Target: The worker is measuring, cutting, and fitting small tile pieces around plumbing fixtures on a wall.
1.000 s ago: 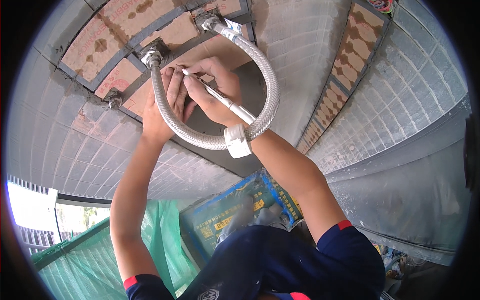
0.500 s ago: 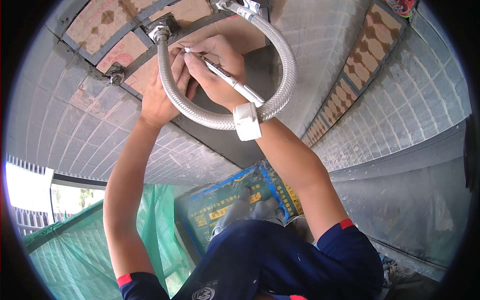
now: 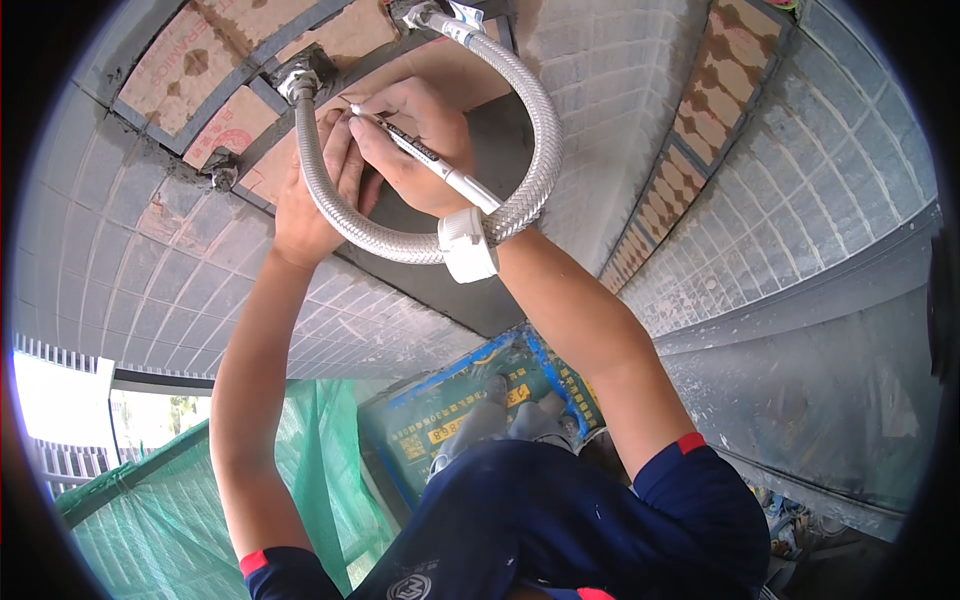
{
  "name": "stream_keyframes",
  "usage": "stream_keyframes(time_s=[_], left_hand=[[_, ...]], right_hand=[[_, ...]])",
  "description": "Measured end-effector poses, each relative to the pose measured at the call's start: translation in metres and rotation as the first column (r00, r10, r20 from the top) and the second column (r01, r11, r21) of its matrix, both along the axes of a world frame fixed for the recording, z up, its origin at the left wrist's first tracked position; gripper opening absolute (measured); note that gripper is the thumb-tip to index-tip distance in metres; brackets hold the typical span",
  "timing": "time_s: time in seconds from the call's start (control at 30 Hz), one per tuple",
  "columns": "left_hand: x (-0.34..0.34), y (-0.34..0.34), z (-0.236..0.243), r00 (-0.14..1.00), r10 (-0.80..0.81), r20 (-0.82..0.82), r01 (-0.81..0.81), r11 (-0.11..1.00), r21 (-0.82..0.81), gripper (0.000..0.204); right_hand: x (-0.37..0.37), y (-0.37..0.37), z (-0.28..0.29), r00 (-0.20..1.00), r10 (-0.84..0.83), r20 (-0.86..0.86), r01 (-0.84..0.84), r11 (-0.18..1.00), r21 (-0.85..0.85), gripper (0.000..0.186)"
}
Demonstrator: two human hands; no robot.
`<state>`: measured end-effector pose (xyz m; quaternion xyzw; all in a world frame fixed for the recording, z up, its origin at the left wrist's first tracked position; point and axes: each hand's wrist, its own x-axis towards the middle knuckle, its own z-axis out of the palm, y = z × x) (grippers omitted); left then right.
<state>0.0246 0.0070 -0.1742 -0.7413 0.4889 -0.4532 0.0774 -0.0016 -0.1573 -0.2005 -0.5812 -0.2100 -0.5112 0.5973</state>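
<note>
A slim white marker pen (image 3: 455, 178) is pinched in my right hand (image 3: 425, 125), its tip against a brown, tile-like panel (image 3: 480, 75) on the wall. My left hand (image 3: 305, 225) lies on the same panel just left of the pen tip, fingers stretched out and pressed flat. A braided metal hose (image 3: 541, 125) loops down in front of both hands and hides part of the left fingers. From its lowest stretch hangs a white plastic nut (image 3: 467, 246). The hose's upper ends meet a metal wall fitting (image 3: 298, 84) and a second fitting (image 3: 424, 16).
Grey tiled wall (image 3: 120, 230) spreads to the left, with a short pipe stub (image 3: 222, 170) near the panel. More brown panels (image 3: 725, 70) run along the right-hand wall. Below are a green printed mat (image 3: 410, 425), my feet, and green netting (image 3: 200, 500).
The view has shifted slightly, so the hose, panel and hands appear a little further left. Both hands keep nearly the same place on the panel, with the pen still in my right.
</note>
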Motion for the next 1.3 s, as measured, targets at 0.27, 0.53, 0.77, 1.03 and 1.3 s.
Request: stream_keyframes(time_s=[0.27, 0.53, 0.77, 1.03, 1.3], left_hand=[[0.0027, 0.0024, -0.0002, 1.000, 0.020, -0.002, -0.020, 1.000, 0.010, 0.059], [0.0034, 0.0017, -0.0018, 1.000, 0.015, 0.020, -0.014, 1.000, -0.010, 0.057], [0.0041, 0.0024, -0.0008, 1.000, -0.023, 0.009, 0.023, 1.000, -0.013, 0.057], [0.0044, 0.0031, 0.0002, 1.000, -0.014, 0.010, 0.014, 1.000, 0.013, 0.058], [0.0028, 0.0023, 0.0012, 1.000, -0.012, 0.006, 0.012, 1.000, 0.009, 0.059]], right_hand=[[0.0026, 0.0007, -0.0004, 0.997, -0.055, 0.062, 0.058, 0.997, -0.055, 0.016], [0.0002, 0.0034, 0.0014, 0.999, 0.019, 0.045, -0.020, 1.000, 0.022, 0.014], [0.0024, 0.0049, 0.0005, 0.999, -0.036, 0.023, 0.036, 0.999, 0.014, 0.014], [0.0045, 0.0053, -0.0016, 0.997, -0.062, 0.054, 0.062, 0.998, 0.007, 0.015], [0.0046, 0.0057, -0.0019, 0.996, -0.066, 0.058, 0.065, 0.998, 0.019, 0.016]])
